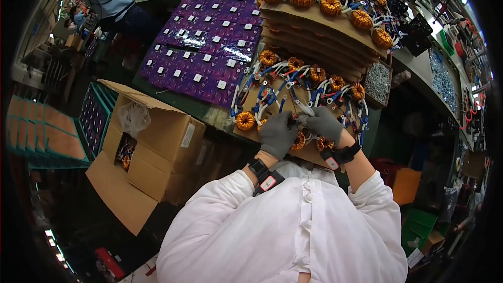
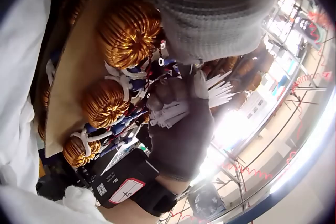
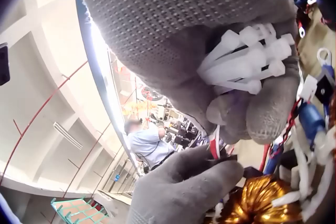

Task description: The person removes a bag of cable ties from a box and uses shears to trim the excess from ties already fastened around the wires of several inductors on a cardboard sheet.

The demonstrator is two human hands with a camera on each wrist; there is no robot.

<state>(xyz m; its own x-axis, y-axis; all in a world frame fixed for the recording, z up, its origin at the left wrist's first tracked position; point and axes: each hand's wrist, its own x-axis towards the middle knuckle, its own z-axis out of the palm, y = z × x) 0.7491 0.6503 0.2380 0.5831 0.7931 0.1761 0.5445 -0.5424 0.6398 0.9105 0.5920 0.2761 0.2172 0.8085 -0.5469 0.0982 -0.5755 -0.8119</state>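
L hand (image 1: 279,133), ctr: nearly closed, pinching red-white wire (image 3: 214,146). R hand (image 1: 324,124), adj.: curled rnd white cable ties (image 3: 247,61). Copper coil (image 3: 260,203), lower R of R-wrist view.

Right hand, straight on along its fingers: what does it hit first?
Likely the left hand, whose fingertips lie just ahead of the right hand. A red-and-white lead shows between the two, so it may be brushed first; the depth there is unclear.

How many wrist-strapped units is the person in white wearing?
2: the left wrist unit, near the cuff, and the right wrist unit, its label showing.
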